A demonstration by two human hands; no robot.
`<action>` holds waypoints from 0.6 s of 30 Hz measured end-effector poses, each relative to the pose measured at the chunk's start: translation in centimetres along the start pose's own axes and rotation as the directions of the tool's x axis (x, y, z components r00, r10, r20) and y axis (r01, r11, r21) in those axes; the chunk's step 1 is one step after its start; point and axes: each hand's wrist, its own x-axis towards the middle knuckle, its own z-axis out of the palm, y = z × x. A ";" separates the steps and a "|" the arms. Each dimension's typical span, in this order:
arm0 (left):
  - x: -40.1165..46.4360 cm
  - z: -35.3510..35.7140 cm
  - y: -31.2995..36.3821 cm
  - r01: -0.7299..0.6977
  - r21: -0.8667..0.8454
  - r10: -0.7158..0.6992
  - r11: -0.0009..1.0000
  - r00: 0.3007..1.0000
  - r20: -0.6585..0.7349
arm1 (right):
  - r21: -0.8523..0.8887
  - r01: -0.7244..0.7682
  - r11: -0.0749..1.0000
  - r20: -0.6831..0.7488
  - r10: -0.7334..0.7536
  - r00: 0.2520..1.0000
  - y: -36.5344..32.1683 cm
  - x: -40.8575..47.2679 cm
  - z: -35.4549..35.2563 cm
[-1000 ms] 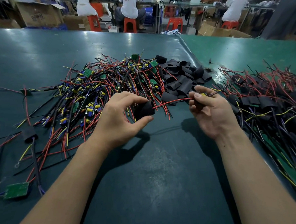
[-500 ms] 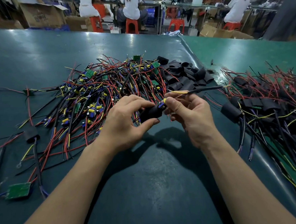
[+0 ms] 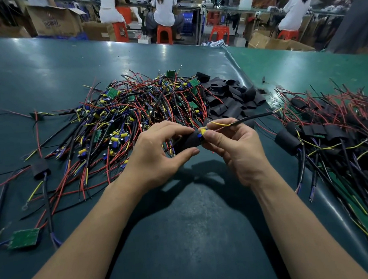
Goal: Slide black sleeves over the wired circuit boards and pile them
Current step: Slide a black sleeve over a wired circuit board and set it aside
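Observation:
My left hand (image 3: pixel 158 153) pinches a black sleeve (image 3: pixel 187 142) between thumb and fingers above the green table. My right hand (image 3: pixel 234 147) pinches a wired circuit board (image 3: pixel 202 133) at the sleeve's right mouth; only its yellow and blue parts show, the rest is inside the sleeve or behind my fingers. Its black cable (image 3: pixel 252 117) with a yellow wire runs up and right. A tangle of bare wired boards (image 3: pixel 135 114) lies behind my left hand. Loose black sleeves (image 3: pixel 232 100) are heaped behind my hands. Sleeved boards (image 3: pixel 332 135) are piled at the right.
A single sleeved board (image 3: pixel 39 168) and a bare green board (image 3: pixel 24 238) lie at the left. The table's raised seam (image 3: pixel 246 78) runs from the back towards the right pile. Seated people, red stools and cardboard boxes are beyond the table's far edge.
My right hand has come in from the right with the board and met the sleeve in my left hand; the board now sits at the sleeve's mouth.

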 end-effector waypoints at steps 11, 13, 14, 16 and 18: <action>-0.1 0.1 0.4 -0.016 0.002 0.017 1.000 0.998 -0.062 | 0.006 -0.040 0.999 0.020 0.039 0.999 0.0 0.0 -0.3; -0.1 0.2 0.5 -0.029 0.000 0.028 1.000 0.996 -0.079 | -0.009 -0.025 1.000 0.016 0.025 1.000 0.2 0.0 -0.1; -0.1 0.2 0.5 -0.035 0.000 0.035 0.999 0.996 -0.087 | -0.023 -0.021 1.000 0.015 0.022 1.000 0.3 0.0 0.0; -0.1 0.3 0.5 -0.043 0.003 0.043 0.999 0.994 -0.098 | -0.064 -0.027 0.998 0.015 0.028 0.999 0.4 -0.1 0.1; 0.0 0.2 0.4 -0.042 0.011 0.043 0.999 0.993 -0.106 | -0.089 -0.064 0.994 0.011 0.066 0.998 0.3 0.0 0.1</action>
